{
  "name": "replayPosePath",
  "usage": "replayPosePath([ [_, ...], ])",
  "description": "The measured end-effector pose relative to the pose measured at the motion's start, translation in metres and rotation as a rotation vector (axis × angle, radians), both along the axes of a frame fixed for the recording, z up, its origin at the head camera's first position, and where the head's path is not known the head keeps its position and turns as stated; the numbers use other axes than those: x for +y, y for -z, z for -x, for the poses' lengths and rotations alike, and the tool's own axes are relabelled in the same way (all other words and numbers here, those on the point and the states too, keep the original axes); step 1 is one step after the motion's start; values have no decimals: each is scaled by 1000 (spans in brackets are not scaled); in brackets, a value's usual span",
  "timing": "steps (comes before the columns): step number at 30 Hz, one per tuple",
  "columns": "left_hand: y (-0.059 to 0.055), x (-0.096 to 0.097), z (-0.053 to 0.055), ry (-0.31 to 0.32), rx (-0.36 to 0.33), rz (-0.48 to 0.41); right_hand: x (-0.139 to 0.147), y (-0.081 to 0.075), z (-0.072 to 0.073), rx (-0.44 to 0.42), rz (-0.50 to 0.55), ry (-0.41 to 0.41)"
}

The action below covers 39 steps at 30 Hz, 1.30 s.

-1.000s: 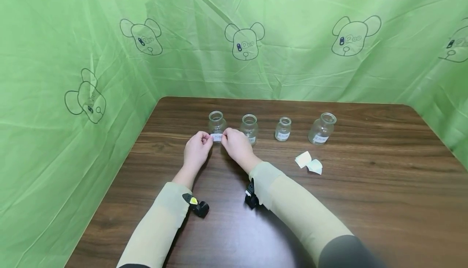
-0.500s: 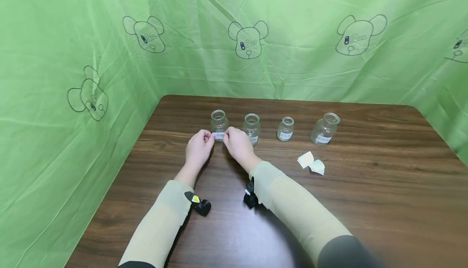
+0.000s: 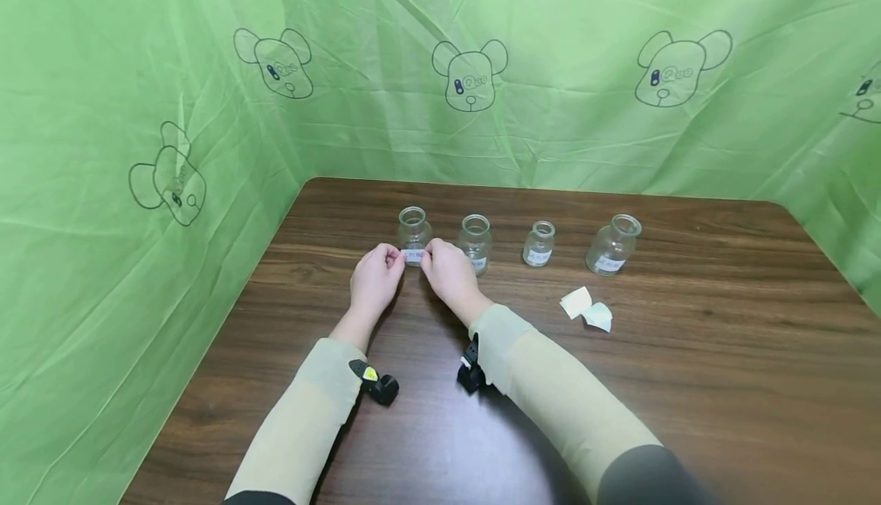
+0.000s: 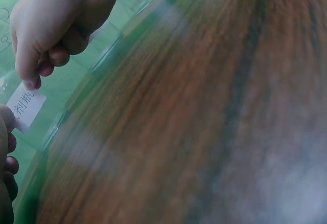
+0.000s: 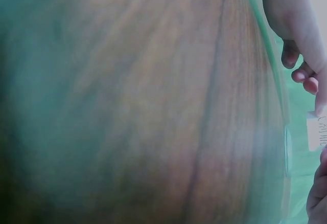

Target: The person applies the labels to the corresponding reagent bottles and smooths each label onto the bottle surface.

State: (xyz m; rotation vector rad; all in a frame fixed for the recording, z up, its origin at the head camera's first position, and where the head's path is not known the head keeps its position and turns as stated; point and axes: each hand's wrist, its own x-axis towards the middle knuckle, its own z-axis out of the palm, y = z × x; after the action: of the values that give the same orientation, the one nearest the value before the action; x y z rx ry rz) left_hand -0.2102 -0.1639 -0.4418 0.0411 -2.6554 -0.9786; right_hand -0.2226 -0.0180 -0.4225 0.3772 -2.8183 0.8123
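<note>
A small white label point(image 3: 412, 255) with dark characters lies across the front of the leftmost glass bottle point(image 3: 414, 228). My left hand point(image 3: 374, 283) pinches its left end between thumb and fingertip. At the other end, my right hand point(image 3: 449, 274) pinches the label in the same way. The left wrist view shows the label point(image 4: 27, 106) stretched flat between both sets of fingertips, close against the glass. Behind my right hand stands a second glass bottle point(image 3: 475, 231), its label partly hidden by the hand.
A smaller labelled bottle point(image 3: 539, 241) and a wide labelled bottle point(image 3: 615, 243) continue the row to the right. Two scraps of white paper point(image 3: 576, 302) lie in front of them on the wooden table point(image 3: 688, 382). Green cloth point(image 3: 551, 145) hangs behind and at the sides.
Both hands keep their hold at the label's ends with hardly any movement. The whole head view has shifted slightly, so the bottles appear a little further right.
</note>
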Motion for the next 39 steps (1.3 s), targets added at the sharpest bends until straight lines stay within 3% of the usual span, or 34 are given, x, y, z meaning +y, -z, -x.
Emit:
replayPosePath([
  [10, 2, -1, 2, -5, -13, -25, 1, 1, -3, 6, 39, -9],
  [17, -1, -10, 2, 0, 61, -78, 4, -3, -6, -24, 115, -48],
  [21, -5, -14, 6, 66, 86, -86, 5, -4, -3, -36, 138, -60],
  [26, -6, -16, 12, 181, 5, -48, 6, -3, 3, -52, 88, -57],
  [30, -7, -15, 16, 227, -32, 8, 5, -3, 5, -49, 47, -76],
  [39, -10, -25, 15, 177, -34, 168, 2, -5, 4, -79, 16, -80],
])
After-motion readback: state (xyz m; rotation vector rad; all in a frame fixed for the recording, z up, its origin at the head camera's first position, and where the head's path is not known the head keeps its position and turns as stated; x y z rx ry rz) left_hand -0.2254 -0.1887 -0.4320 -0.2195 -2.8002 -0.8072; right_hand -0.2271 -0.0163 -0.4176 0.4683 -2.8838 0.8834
